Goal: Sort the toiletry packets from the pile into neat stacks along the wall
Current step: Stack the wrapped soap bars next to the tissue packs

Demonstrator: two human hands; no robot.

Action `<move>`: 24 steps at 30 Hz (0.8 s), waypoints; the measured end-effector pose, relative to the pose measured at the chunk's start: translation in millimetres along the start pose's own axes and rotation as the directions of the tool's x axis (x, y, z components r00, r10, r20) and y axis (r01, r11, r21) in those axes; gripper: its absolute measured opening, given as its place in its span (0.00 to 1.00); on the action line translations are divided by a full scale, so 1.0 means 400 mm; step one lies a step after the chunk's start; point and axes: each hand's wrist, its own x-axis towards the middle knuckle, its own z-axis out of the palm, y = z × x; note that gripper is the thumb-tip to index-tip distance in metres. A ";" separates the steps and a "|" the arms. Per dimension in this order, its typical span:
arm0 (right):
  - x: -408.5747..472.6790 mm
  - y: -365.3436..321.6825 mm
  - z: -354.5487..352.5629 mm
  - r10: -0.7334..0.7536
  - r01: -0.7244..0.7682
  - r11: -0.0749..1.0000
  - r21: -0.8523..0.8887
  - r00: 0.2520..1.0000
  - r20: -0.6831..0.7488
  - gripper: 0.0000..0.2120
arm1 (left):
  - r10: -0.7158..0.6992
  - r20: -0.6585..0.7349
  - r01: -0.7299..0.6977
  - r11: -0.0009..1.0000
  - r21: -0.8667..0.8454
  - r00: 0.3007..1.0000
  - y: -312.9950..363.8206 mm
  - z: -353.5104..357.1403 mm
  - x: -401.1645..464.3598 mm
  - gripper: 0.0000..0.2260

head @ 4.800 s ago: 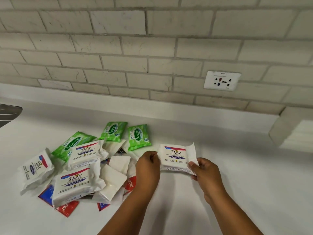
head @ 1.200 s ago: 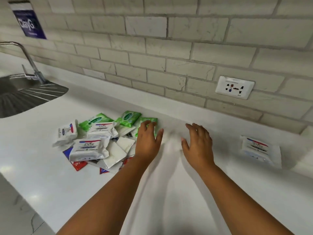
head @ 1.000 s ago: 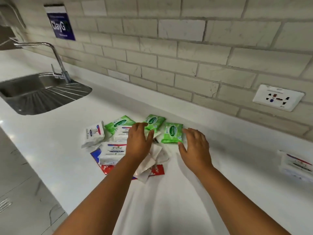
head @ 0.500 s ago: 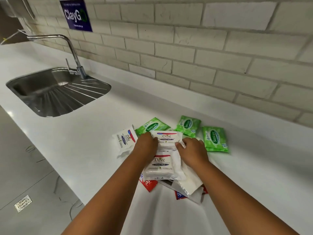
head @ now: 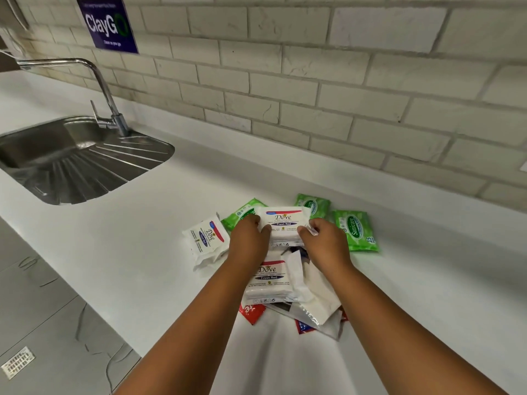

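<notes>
Along the white counter [head: 142,252], near edge running diagonally at lower left, grey floor [head: 42,309] beyond; broad bare surface right of the pile and between pile and tiled wall [head: 313,81]. Steel sink [head: 71,166] with tap [head: 108,104] well apart at left, cut off by the frame edge. Blue sign [head: 107,22] on wall, top cropped.

Pile of packets at centre — partly hidden under both forearms. Green packets [head: 355,230] at back, nearest the wall; second Dove packet [head: 268,280] lower, over plain white sachets [head: 313,295]; third Dove packet [head: 206,238] at left, tilted; red sachets [head: 252,312] mostly covered, print unreadable.

Left hand [head: 249,238] — fingers curled, gripping left end of top Dove packet [head: 282,223]. Right hand [head: 322,240] likewise, pinching its right end. Packet held level over the pile's back; touching or raised, cannot tell.
</notes>
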 end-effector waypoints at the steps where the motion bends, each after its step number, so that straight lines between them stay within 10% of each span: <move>1: -0.001 -0.001 -0.010 -0.001 0.001 1.000 0.020 1.000 -0.022 0.17 | 0.005 -0.010 -0.005 1.000 -0.022 1.000 0.008 0.002 -0.002 0.19; 24: -0.108 0.534 -0.716 0.265 -0.222 0.959 0.173 0.921 -0.284 0.10 | 0.251 0.251 -0.142 0.913 -0.383 0.935 0.529 0.560 -0.399 0.15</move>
